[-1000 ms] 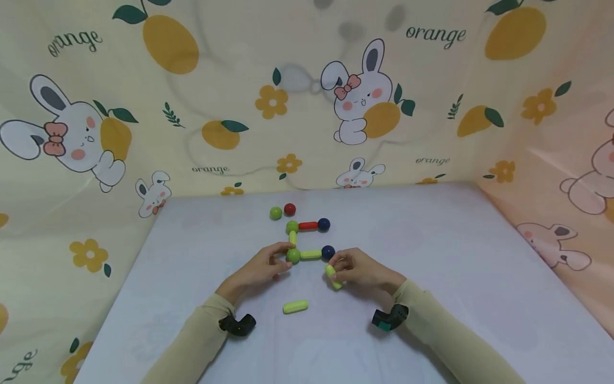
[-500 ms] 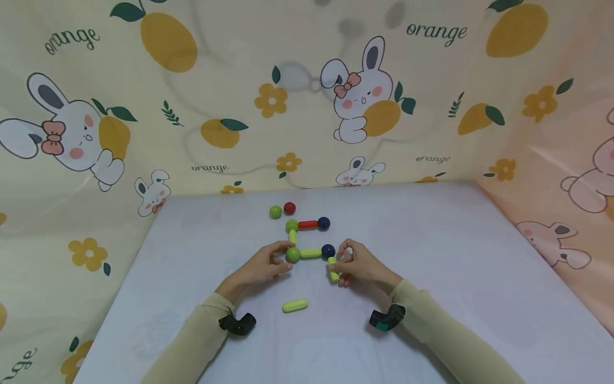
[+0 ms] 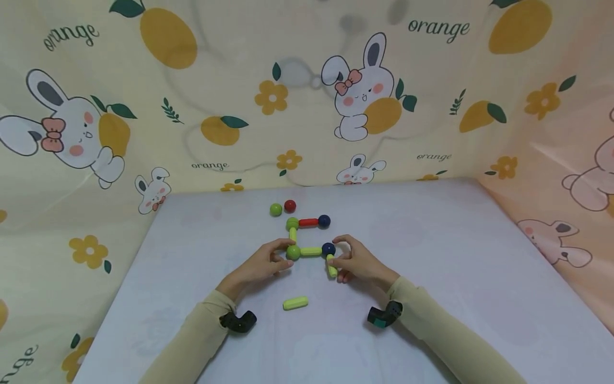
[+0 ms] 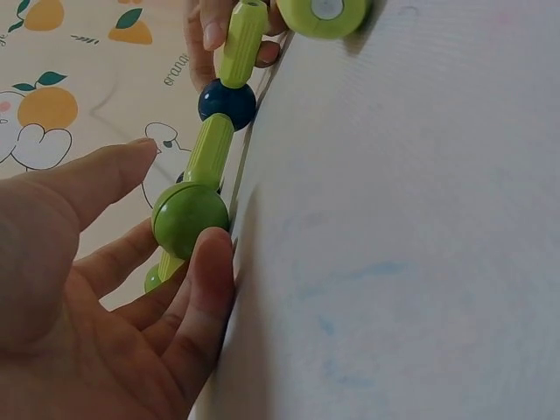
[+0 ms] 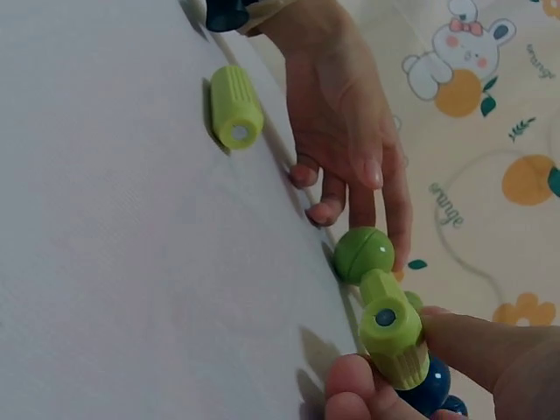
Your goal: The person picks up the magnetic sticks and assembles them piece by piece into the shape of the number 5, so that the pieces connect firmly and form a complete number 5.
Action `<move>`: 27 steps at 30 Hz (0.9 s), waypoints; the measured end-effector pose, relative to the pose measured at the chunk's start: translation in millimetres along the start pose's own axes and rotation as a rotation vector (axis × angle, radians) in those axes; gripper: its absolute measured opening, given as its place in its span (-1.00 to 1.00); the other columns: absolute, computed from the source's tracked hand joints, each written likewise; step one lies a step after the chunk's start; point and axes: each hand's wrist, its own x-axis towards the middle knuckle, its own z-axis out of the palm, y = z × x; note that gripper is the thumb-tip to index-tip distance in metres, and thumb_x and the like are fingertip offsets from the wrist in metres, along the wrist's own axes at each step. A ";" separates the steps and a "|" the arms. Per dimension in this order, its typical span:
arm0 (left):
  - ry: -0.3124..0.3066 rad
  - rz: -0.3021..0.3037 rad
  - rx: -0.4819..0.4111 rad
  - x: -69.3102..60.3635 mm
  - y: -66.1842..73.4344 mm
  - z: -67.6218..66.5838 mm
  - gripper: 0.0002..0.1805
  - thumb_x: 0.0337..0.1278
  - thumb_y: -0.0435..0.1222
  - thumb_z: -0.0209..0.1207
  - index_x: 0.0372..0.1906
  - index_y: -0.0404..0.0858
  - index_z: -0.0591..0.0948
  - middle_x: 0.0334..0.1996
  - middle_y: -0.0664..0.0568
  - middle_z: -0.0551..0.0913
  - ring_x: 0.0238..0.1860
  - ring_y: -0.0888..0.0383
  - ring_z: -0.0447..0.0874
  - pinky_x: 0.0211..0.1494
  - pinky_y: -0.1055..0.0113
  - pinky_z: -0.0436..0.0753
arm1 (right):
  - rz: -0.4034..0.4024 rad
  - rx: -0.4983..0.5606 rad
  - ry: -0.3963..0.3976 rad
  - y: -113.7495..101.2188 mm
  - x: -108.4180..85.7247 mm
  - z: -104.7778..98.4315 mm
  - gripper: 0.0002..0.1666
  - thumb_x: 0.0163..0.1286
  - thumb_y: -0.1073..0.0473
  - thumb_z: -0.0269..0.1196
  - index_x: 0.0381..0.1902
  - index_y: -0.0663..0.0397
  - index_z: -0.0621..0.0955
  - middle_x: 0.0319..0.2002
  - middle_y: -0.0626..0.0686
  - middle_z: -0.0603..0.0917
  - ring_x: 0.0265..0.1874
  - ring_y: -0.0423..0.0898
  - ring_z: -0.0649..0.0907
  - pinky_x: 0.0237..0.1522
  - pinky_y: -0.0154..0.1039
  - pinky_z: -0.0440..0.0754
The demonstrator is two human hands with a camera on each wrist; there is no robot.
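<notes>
My left hand point(image 3: 261, 265) holds a green ball point(image 3: 293, 253) at the near-left corner of a ball-and-rod shape, its fingers curved around the ball. From that ball a yellow-green rod point(image 3: 311, 251) runs right to a navy ball point(image 3: 328, 248). My right hand point(image 3: 363, 262) pinches another yellow-green rod point(image 3: 331, 268) between thumb and fingers. In the left wrist view this rod point(image 4: 243, 44) meets the navy ball point(image 4: 227, 103) end-on. Its free end, with a dark round tip, faces the right wrist camera.
One loose yellow-green rod point(image 3: 295, 303) lies nearer on the white table point(image 3: 431, 298). Farther back, a red rod point(image 3: 308, 222) links a green ball point(image 3: 292, 223) and a navy ball point(image 3: 324, 221). Loose green point(image 3: 275, 209) and red point(image 3: 290, 206) balls sit behind. A printed cloth point(image 3: 297, 122) hangs beyond.
My right hand has brought the yellow-green rod up against the near navy ball, and the rod has turned more upright in the head view. My left hand has stayed at the green ball.
</notes>
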 end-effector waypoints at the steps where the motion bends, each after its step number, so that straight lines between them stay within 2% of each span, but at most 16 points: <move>1: 0.001 -0.001 0.004 -0.1 0.3 0.2 -0.40 0.41 -0.28 0.19 0.48 -0.16 0.35 0.48 -0.20 0.33 -0.25 0.16 0.58 -0.17 0.35 0.59 | 0.007 -0.018 -0.005 -0.7 0.4 -1.1 -0.25 0.48 0.13 0.26 0.48 0.12 0.19 -0.56 0.01 0.70 -0.65 -0.17 0.66 -0.50 -0.33 0.66; 5: 0.010 0.004 0.017 0.1 1.3 1.1 -0.44 0.45 -0.26 0.13 0.48 -0.16 0.35 0.47 -0.20 0.35 -0.25 0.15 0.56 -0.17 0.34 0.59 | 0.020 -0.090 -0.036 -2.2 5.7 -6.9 -0.37 0.56 0.06 0.15 0.47 0.06 0.28 -0.55 0.03 0.69 -0.67 -0.15 0.64 -0.50 -0.32 0.65; 12: 0.012 0.013 0.019 0.9 0.7 1.0 -0.46 0.49 -0.26 0.09 0.48 -0.20 0.35 0.45 -0.22 0.38 -0.25 0.15 0.55 -0.17 0.33 0.60 | 0.016 -0.125 -0.079 -0.9 16.6 -15.6 -0.47 0.61 0.09 0.06 0.45 0.08 0.36 -0.30 0.10 0.74 -0.68 -0.16 0.63 -0.55 -0.34 0.59; 21: 0.020 -0.008 -0.004 1.6 -0.3 -0.3 -0.48 0.50 -0.26 0.07 0.47 -0.14 0.36 0.44 -0.19 0.39 -0.10 0.11 0.60 -0.10 0.31 0.64 | -0.019 -0.135 -0.058 7.2 24.2 -18.5 -0.50 0.60 0.07 0.08 0.41 0.05 0.41 -0.34 0.08 0.74 -0.72 -0.18 0.61 -0.61 -0.36 0.55; 27: -0.008 0.016 -0.017 -0.6 -1.3 -6.2 -0.50 0.54 -0.25 0.01 0.48 -0.20 0.34 0.39 -0.26 0.43 -0.03 0.07 0.65 -0.05 0.27 0.69 | -0.048 -0.123 -0.073 8.9 20.9 -18.3 -0.48 0.60 0.08 0.07 0.42 0.13 0.39 -0.34 0.08 0.73 -0.72 -0.20 0.61 -0.61 -0.36 0.56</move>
